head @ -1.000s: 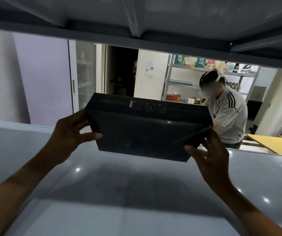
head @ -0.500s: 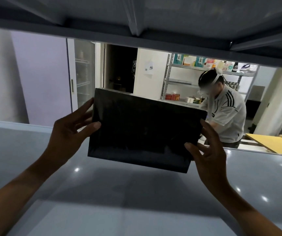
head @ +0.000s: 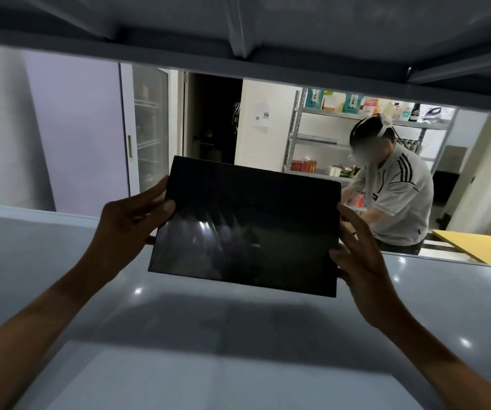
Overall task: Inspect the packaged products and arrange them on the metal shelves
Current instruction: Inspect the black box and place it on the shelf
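Observation:
A flat black box (head: pixel 247 226) is held upright in the air above the grey metal shelf (head: pixel 179 335), its glossy broad face turned toward me. My left hand (head: pixel 128 229) grips its left edge, thumb on the front and fingers behind. My right hand (head: pixel 356 261) holds the right edge the same way, thumb at the lower right corner. The box tilts slightly, with its right side lower. The underside of the shelf above (head: pixel 238 31) spans the top of the view.
Beyond the shelf a person in a grey striped shirt (head: pixel 398 199) works at another metal rack (head: pixel 321 137) stocked with packages. A glass-door cabinet (head: pixel 146 128) stands at the back left. A yellow board (head: pixel 478 247) lies at the right.
The box has been turned from lying tilted, with its side face showing, to standing upright with its broad face toward me. Both hands shifted along its edges.

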